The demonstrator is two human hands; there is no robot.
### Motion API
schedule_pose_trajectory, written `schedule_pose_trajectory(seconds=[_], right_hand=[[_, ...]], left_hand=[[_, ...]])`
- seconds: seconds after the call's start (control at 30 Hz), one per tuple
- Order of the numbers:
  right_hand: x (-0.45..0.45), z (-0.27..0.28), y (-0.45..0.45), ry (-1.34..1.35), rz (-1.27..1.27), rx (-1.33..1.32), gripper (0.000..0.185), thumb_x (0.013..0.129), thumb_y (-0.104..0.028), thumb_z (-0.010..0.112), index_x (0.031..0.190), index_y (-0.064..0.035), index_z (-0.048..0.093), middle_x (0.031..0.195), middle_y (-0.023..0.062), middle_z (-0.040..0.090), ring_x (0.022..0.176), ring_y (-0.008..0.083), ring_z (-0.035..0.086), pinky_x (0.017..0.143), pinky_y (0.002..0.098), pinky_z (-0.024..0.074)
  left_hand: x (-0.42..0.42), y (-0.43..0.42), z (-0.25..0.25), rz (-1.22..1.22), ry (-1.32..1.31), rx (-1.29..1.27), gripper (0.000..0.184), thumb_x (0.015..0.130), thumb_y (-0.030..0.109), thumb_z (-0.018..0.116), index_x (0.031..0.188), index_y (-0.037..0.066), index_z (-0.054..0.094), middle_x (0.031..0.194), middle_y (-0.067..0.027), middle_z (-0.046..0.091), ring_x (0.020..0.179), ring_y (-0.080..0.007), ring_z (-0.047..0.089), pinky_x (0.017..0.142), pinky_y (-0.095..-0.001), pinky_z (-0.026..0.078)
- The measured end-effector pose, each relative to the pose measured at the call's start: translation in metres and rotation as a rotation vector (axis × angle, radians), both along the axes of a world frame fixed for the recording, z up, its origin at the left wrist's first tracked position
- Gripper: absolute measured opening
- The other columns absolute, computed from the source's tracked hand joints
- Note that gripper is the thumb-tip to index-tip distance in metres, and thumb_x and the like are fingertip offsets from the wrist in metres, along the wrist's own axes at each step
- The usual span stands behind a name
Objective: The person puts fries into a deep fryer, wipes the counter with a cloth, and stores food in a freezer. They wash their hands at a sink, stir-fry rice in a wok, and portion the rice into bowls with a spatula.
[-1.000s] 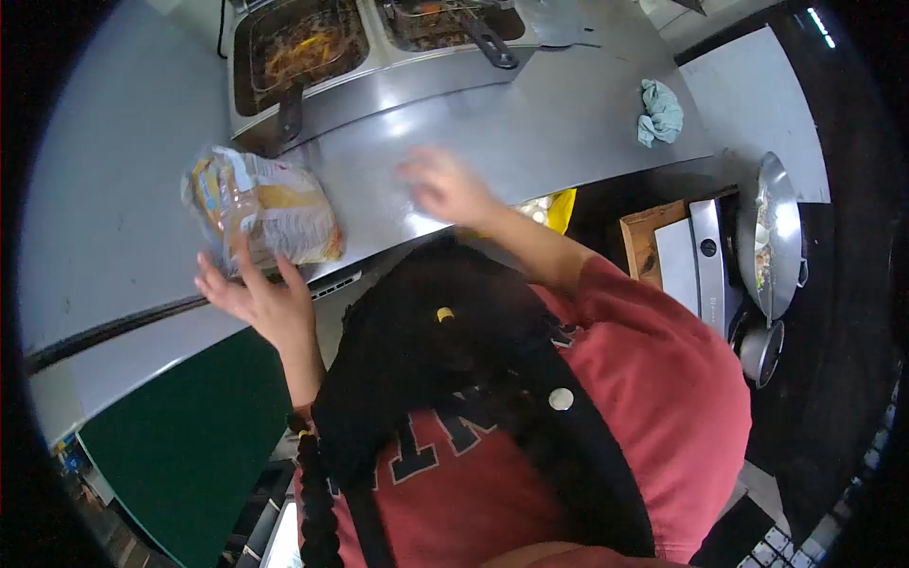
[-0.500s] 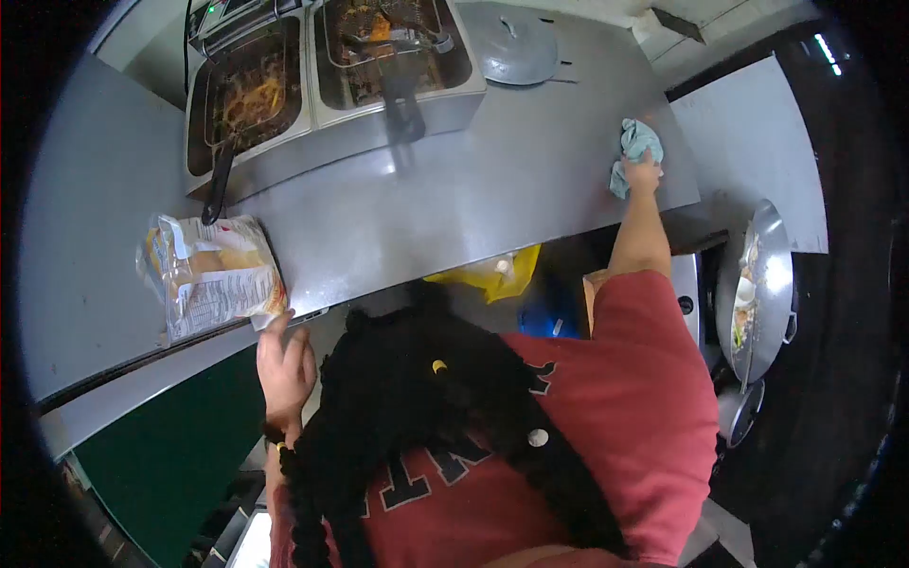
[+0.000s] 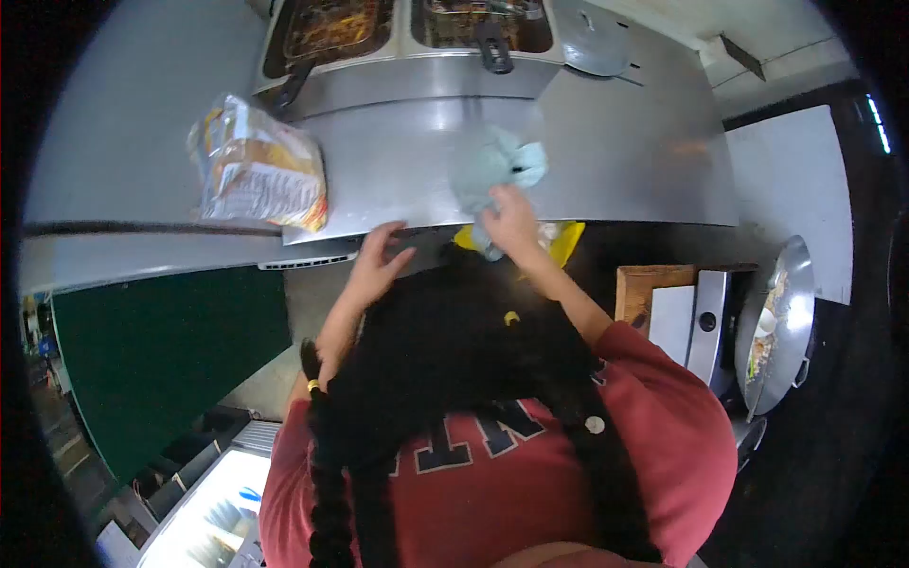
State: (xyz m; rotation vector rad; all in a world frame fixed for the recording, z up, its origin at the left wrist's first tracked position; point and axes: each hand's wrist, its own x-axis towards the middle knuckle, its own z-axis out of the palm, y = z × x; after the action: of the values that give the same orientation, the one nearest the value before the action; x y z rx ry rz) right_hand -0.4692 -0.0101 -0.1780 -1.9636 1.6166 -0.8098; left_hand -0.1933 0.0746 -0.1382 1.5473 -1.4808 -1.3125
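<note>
My right hand point(image 3: 509, 222) grips a pale green cloth point(image 3: 502, 166) over the front part of the steel counter point(image 3: 379, 175); the cloth is blurred by motion. Beside the counter's front edge, my left hand point(image 3: 377, 263) has its fingers apart and holds nothing. To its upper left stands a clear plastic bag of bread point(image 3: 265, 175) with printed white labels. Below my right hand, a yellow bag point(image 3: 566, 244) shows partly under the counter edge.
A double deep fryer point(image 3: 417, 80) with black-handled baskets stands at the back. Right of it lies a round metal lid point(image 3: 595, 43). A large wok point(image 3: 784, 322) with food sits at the far right, near a wooden board point(image 3: 636, 284). A green panel point(image 3: 170, 360) is at lower left.
My right hand has swept the cloth from the counter's right end leftward to the middle. My left hand has moved right, away from the bread bag. The view has shifted too.
</note>
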Motion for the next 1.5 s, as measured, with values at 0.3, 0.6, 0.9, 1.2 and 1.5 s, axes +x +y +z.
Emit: schedule_pose_trajectory(seconds=[0.3,0.6,0.9,1.2,1.5], right_hand=[[0.126,0.036,0.110,-0.712,0.285,0.625,0.034,0.097,-0.029,0.056,0.113,0.0003,0.061,0.090,0.0221,0.067,0.083,0.0395,0.065,0.076,0.0422,0.0501],[0.066,0.096,0.133,-0.236,0.233,-0.004,0.039,0.087,-0.004,0.062,0.125,-0.0038,0.056,0.119,0.0218,0.060,0.112,0.0378,0.058,0.099,0.0407,0.0451],[-0.038,0.123,0.101,-0.035,0.016,-0.140,0.044,0.086,-0.013,0.068,0.129,-0.0097,0.058,0.143,0.0220,0.043,0.127,0.0408,0.048,0.105,0.0435,0.0422],[-0.195,0.068,0.061,-0.017,0.229,0.179,0.042,0.085,-0.011,0.069,0.126,-0.0162,0.060,0.137,0.0135,0.051,0.116,0.0343,0.060,0.093,0.0401,0.0522],[-0.315,0.046,-0.017,-0.053,0.140,0.256,0.026,0.088,-0.011,0.064,0.114,-0.0072,0.065,0.110,0.0148,0.065,0.093,0.0319,0.065,0.083,0.0371,0.0524]], left_hand=[[-0.006,0.049,-0.017,0.495,1.223,0.476,0.049,0.098,0.044,0.056,0.131,0.008,0.053,0.120,-0.0101,0.063,0.107,-0.0268,0.063,0.093,-0.0403,0.050],[-0.005,0.036,0.044,0.591,0.061,-0.311,0.064,0.082,0.022,0.077,0.128,-0.005,0.041,0.121,-0.0225,0.053,0.112,-0.0294,0.053,0.097,-0.0384,0.042],[-0.012,-0.150,-0.042,0.590,-0.810,-0.411,0.099,0.080,0.052,0.071,0.151,0.001,0.025,0.157,-0.0336,0.011,0.142,-0.0546,0.016,0.115,-0.0618,0.018],[-0.005,-0.246,-0.043,0.739,-1.128,-0.060,0.101,0.073,0.068,0.068,0.135,-0.007,0.043,0.143,-0.0285,0.040,0.133,-0.0474,0.037,0.113,-0.0524,0.030],[-0.279,-0.251,-0.063,0.294,-1.063,-0.319,0.082,0.081,0.059,0.064,0.117,-0.013,0.052,0.123,-0.0291,0.055,0.120,-0.0461,0.048,0.113,-0.0509,0.028]])
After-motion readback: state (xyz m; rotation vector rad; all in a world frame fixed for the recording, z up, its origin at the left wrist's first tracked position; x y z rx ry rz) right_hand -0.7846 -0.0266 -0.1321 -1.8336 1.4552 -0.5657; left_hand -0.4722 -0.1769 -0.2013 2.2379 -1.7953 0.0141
